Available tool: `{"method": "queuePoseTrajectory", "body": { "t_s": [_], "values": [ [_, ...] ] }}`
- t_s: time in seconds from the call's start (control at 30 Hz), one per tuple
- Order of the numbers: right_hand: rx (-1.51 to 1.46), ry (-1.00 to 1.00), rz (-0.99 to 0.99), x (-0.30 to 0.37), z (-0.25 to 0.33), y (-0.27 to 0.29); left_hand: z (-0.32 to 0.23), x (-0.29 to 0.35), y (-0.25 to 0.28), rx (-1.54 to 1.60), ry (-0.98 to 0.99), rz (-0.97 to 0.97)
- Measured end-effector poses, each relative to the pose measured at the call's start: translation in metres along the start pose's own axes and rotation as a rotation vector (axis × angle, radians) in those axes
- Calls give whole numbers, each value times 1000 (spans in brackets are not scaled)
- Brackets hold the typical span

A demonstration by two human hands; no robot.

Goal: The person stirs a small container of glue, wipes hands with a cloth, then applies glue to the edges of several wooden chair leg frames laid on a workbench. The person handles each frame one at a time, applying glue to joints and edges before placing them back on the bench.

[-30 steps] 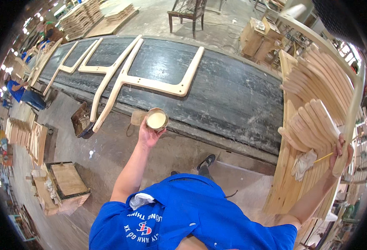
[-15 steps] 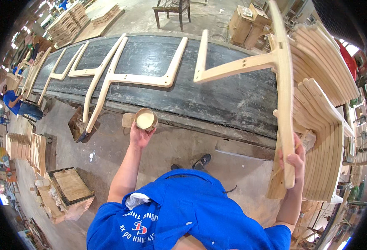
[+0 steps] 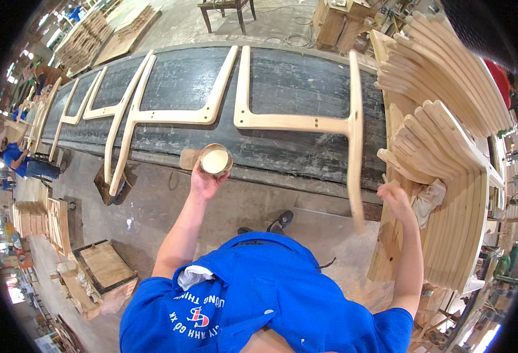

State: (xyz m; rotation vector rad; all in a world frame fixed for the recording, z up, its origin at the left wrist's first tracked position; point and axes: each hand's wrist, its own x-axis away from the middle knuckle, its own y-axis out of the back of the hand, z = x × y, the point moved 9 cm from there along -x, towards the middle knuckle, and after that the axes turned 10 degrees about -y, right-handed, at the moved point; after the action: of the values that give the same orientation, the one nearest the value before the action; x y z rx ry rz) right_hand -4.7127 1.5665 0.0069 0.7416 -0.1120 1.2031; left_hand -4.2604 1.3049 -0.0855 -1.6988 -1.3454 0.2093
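My left hand point(image 3: 206, 185) holds up a round cup point(image 3: 229, 159) of cream-coloured liquid in front of the bench's near edge. A small flat wooden piece point(image 3: 189, 159) shows beside the cup; whether it is joined to it I cannot tell. On the dark bench lies a pale wooden chair side frame point(image 3: 297, 122), its long leg jutting past the near edge and blurred at the tip. Just right of that leg, and apart from it, my right hand point(image 3: 396, 200) is closed around a thin stick point(image 3: 385, 179), mostly hidden by the fingers.
More wooden frames point(image 3: 170, 116) lie leftward along the dark bench point(image 3: 259, 153). Curved wooden parts point(image 3: 447, 194) are stacked on the right, with a pale cloth point(image 3: 429, 202) against them. A wooden box point(image 3: 106, 265) stands at lower left. Another person point(image 3: 20, 156) sits far left.
My right hand has let go of the chair side frame, which came down from a raised tilt onto the bench. The cup, still in my left hand, is slightly higher and further right in view.
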Motion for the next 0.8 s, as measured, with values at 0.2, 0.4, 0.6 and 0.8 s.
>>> {"method": "queuePoseTrajectory", "body": {
  "t_s": [0.2,0.4,0.6,0.8],
  "values": [
    [520,398,-395,-18,150,17,14,-15,-10,-16,-32,-61],
    [-297,242,137,-88,190,-94,26,-35,-12,-47,-39,-118],
    [-187,498,160,-110,268,-220,14,-54,-12,-58,-5,-92],
    [-194,496,108,-152,283,-266,1,-77,-3,-80,12,-84]
  ]
}}
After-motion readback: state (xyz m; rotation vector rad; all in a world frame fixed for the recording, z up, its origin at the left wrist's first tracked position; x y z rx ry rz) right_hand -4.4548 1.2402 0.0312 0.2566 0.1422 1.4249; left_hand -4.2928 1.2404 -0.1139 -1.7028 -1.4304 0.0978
